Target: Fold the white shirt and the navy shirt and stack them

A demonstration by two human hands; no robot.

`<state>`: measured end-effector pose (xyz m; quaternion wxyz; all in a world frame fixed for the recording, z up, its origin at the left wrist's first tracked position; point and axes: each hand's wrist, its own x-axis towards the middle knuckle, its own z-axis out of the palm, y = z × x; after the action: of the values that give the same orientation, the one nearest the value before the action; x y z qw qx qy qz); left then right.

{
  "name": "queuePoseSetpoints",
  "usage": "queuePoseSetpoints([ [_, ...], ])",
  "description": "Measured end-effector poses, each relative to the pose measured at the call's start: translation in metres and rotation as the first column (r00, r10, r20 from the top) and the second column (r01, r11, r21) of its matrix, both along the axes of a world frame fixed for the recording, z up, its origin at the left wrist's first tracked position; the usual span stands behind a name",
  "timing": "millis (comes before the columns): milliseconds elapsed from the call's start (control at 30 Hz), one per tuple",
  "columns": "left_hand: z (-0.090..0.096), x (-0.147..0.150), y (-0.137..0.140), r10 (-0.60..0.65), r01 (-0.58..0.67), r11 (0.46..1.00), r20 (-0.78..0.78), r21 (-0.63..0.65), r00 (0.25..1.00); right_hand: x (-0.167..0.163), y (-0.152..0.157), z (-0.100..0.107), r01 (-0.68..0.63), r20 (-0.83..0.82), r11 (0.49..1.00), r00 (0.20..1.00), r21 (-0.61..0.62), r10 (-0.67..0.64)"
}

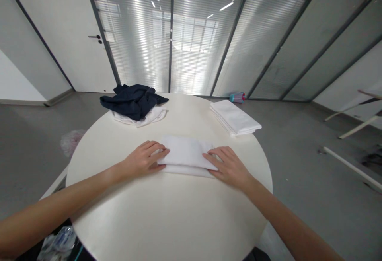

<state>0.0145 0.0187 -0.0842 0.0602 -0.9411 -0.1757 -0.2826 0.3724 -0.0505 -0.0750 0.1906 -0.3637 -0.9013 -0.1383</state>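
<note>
Left fingers (160, 155): half-curled, gripping left end, folded white cloth (186, 151).
Right fingers (213, 160): likewise, right end.
Far right: blue-red object (237, 97) (any print unreadable).

The location is an office-type room. Indicators are a framed glass partition (229, 44) with blinds (135, 54), a lever-handled door (64, 26) and a grey floor (301, 197).
</note>
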Motion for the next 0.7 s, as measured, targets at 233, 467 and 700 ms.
queuePoseSetpoints([
  [233, -0.015, 0.013, -0.017, 0.026, -0.024, 0.99, -0.012, 0.138, 1.0, -0.02, -0.021, -0.015, 0.079, 0.045, 0.985, 0.995, 0.155, -0.087],
  [467, -0.006, 0.014, -0.018, -0.096, 0.105, 0.986, -0.08, 0.126, 0.992, -0.016, -0.018, -0.024, -0.016, 0.02, 0.993, 1.0, 0.113, 0.014],
  [700, -0.003, 0.025, -0.024, -0.022, 0.022, 1.0, -0.025, 0.007, 0.999, -0.042, -0.013, 0.01, 0.093, -0.193, 0.995, 0.976, -0.035, -0.098],
])
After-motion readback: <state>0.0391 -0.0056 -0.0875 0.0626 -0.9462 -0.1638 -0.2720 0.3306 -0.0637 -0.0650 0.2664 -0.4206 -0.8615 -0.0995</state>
